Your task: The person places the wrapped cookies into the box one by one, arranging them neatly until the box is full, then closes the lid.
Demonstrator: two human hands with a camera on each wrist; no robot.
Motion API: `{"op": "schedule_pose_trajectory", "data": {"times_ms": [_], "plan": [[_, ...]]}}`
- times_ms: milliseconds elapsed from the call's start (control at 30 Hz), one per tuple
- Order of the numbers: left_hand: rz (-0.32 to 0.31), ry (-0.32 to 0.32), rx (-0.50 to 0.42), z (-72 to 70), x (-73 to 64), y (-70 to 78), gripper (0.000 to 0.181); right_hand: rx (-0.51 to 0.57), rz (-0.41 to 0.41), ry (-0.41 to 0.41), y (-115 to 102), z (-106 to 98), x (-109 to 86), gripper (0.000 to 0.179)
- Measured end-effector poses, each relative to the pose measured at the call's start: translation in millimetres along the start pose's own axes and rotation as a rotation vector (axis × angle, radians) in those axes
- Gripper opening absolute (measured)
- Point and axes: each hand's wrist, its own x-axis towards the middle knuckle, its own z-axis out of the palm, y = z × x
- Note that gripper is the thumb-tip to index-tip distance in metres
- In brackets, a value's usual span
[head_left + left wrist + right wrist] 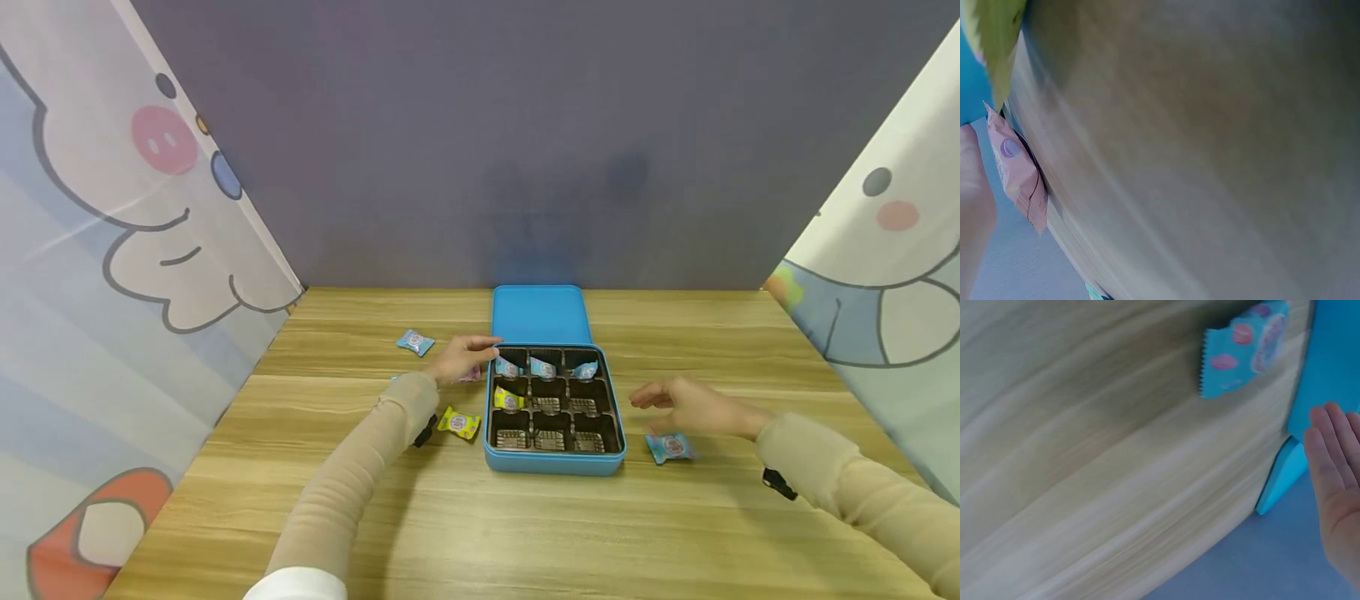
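Observation:
A blue box (555,463) stands on the table with a dark divided tray (557,390) inside. Along the tray's back row lie three blue candy packets (543,369); a yellow candy packet (509,399) sits in the left compartment of the middle row. My left hand (459,360) reaches to the box's back left corner, fingers extended at the rim. Beneath it a pink candy packet (1016,165) is partly hidden. Right of the box, my right hand (697,406) hovers with loosely extended fingers, holding nothing. Just below it lies another blue candy packet (670,447).
The blue lid (542,313) lies behind the box, against its back edge. On the left are a loose yellow packet (459,423) and a loose blue packet (416,342). A grey wall (450,150) rises behind the table, with printed curtains (82,275) at both sides.

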Motion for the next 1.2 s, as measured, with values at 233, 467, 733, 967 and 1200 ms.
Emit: {"op": "schedule_pose_trajectory", "data": {"times_ms": [233, 467, 733, 967, 1200], "plan": [[0.007, -0.012, 0.013, -0.2, 0.5, 0.3, 0.038, -0.068, 0.006, 0.038, 6, 5, -4.1, 0.049], [0.007, -0.004, 0.009, 0.4, 0.6, 1.1, 0.037, -0.040, 0.038, 0.049, 13, 12, -9.3, 0.052], [0.007, 0.003, 0.018, 0.7, 0.9, 1.2, 0.037, -0.012, 0.024, 0.050, 22, 18, -15.2, 0.061], [0.003, 0.013, 0.011, 0.8, 0.7, 2.7, 0.037, -0.002, 0.001, 0.041, 26, 23, -19.0, 0.065], [0.014, 0.001, 0.001, 1.4, 1.0, -0.5, 0.039, -0.029, -0.011, 0.049, 28, 27, -21.6, 0.062]]}}
